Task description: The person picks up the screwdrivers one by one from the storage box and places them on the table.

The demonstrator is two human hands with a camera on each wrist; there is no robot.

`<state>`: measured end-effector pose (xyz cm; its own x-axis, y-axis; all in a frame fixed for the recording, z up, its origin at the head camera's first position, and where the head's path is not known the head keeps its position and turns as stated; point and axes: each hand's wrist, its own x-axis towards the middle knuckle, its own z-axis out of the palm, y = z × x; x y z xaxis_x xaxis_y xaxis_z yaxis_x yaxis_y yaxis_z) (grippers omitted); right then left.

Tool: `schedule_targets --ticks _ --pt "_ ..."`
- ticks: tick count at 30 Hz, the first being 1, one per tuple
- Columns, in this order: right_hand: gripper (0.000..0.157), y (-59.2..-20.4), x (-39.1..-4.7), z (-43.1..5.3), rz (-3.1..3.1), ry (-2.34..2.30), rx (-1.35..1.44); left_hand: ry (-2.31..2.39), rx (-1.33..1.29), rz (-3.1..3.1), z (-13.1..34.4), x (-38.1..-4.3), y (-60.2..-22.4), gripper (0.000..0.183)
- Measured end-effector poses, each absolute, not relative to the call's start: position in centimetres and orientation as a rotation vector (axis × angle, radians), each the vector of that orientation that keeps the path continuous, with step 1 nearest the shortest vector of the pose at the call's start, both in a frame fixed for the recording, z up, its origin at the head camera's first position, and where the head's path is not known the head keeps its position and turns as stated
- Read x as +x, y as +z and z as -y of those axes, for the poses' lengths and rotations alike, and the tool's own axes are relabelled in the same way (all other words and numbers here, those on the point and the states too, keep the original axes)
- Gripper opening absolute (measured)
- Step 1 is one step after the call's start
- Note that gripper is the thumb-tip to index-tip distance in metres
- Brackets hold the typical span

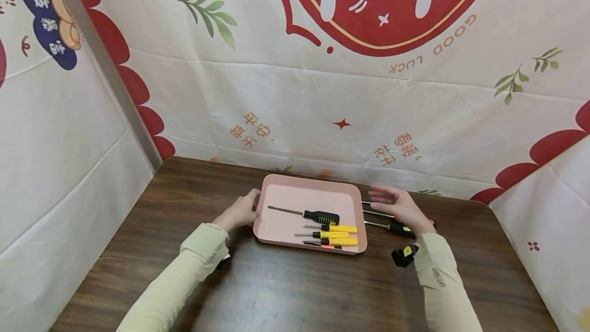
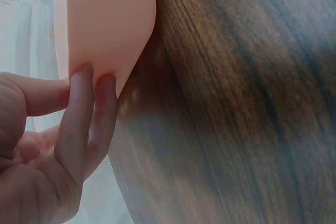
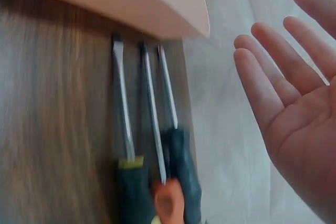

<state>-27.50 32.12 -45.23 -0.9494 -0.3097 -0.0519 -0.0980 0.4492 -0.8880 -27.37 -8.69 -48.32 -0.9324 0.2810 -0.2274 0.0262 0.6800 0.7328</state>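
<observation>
Three screwdrivers (image 3: pixel 157 135), shafts toward the pink tray's (image 1: pixel 295 194) right edge, lay below the nearer right hand (image 1: pixel 398 208), fingers extended, left hand (image 1: pixel 240 211) gripping the tray's left edge.

In the head view, soft, even light is spread around the pink tray (image 1: pixel 295 192), and a pale glare is reflected from the wooden table (image 1: pixel 286 291) on its near side. In the left wrist view, the cloth (image 2: pixel 31 35) behind the tray is washed out. In the right wrist view, the screwdrivers (image 3: pixel 181 166) beside the tray are blurred, and a dark shadow is cast along its base.
</observation>
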Motion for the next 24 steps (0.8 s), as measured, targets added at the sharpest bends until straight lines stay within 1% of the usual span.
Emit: schedule_targets --ticks 5,10,18,24 --pt "0.059 -44.6 -28.3 -29.7 -2.417 -1.434 -0.429 1.117 0.239 -2.570 8.7 -27.4 -48.3 0.057" --pt "0.055 -44.4 -29.0 -27.6 -2.364 -1.389 -0.500 1.101 0.247 -2.577 8.7 -27.4 -48.4 0.057" --pt "0.053 -45.5 -29.9 -25.5 -2.305 -1.282 -0.595 1.099 0.251 -2.584 8.8 -27.4 -48.4 0.057" --pt "0.049 -46.3 -30.2 -24.4 -2.275 -1.277 -0.664 1.093 0.262 -2.590 8.8 -27.5 -48.4 0.058"
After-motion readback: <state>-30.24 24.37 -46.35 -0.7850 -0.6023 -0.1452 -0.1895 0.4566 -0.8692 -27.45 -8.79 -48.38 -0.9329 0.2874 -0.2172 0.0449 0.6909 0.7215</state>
